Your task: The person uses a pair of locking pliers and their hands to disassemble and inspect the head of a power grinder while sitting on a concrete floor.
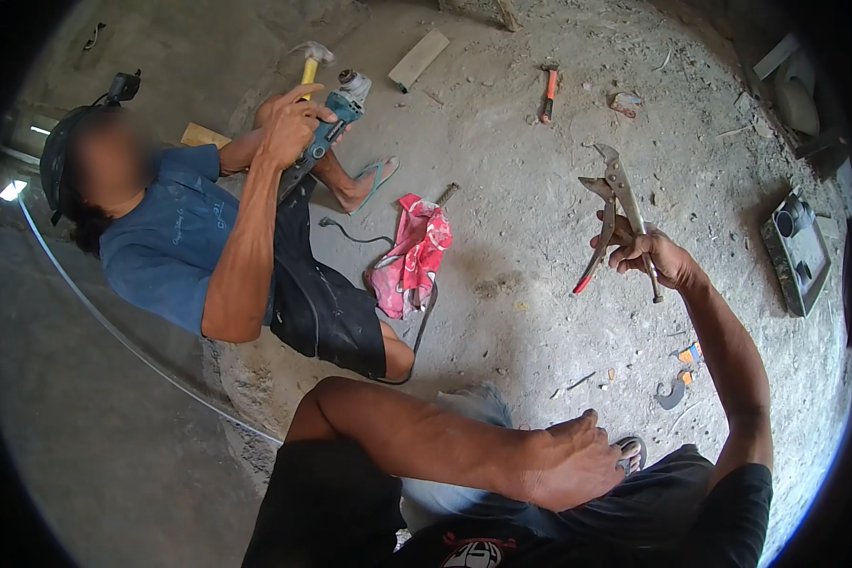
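My right hand point(661, 259) is closed around a pair of silver locking pliers point(618, 189), holding them up over the floor. Their jaws point away from me and are spread apart; one handle ends in a red tip. Across my lap reaches my left arm, and my left hand point(573, 464) is curled close to my dark clothing, with its palm and most fingertips hidden. At the left, a co-worker in a blue shirt point(175, 222) grips a blue-green angle grinder point(329, 133). No disc shows on its head.
A yellow-handled hammer point(310, 71) is beside the co-worker's hand. On the dusty floor lie an orange-handled hammer point(549, 93), a wooden block point(419, 61), a pink-red cloth point(415, 256) beside a black cord, and a broken grey disc piece point(671, 395). A dark tray point(797, 254) stands far right.
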`<state>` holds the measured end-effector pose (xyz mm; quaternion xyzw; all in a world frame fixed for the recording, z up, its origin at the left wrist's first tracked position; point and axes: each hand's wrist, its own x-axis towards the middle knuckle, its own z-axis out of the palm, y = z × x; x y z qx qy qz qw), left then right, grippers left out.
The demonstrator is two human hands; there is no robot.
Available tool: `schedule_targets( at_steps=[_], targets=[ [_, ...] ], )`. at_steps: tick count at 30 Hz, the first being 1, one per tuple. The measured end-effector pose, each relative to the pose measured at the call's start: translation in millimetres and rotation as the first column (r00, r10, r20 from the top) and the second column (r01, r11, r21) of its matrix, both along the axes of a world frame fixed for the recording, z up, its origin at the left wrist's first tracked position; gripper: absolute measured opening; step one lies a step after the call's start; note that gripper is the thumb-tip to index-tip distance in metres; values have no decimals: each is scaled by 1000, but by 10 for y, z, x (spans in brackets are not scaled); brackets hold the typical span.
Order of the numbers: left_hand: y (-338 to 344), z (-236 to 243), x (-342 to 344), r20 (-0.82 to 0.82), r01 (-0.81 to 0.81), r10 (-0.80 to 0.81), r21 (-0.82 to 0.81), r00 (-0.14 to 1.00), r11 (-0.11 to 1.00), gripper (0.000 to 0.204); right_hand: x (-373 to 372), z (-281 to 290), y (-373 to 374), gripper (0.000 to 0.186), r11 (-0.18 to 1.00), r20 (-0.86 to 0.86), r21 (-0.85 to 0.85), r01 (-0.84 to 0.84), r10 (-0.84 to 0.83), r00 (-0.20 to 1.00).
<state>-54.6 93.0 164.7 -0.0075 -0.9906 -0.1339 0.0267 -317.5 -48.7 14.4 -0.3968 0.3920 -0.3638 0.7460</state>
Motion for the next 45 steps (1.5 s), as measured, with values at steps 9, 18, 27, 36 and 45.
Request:
schedule_targets(
  at_steps=[9, 18, 27, 36, 45],
  targets=[
    [-36, 50, -25, 103, 49, -55, 56, 993, 997, 37, 6, -1, -10, 80, 1000, -5, -6, -9, 9, 1000],
    [-39, 26, -19, 1, 49, -49, -1, 999, 999, 41, 40, -34, -6, 81, 1000, -21, 7, -28, 29, 999],
    [-38, 16, -18, 11, 55, -56, 44, 998, 998, 41, 72, -72, 25, 81, 998, -88, 6, -56, 57, 995],
    [-43, 45, -13, 44, 62, -65, 67, 997, 996, 42, 65, -131, 18, 76, 999, -95, 23, -50, 52, 994],
    [-44, 43, -42, 71, 71, -74, 45, 995, 996, 42, 51, -158, 34, 83, 998, -140, 5, -66, 66, 988]
  ],
)
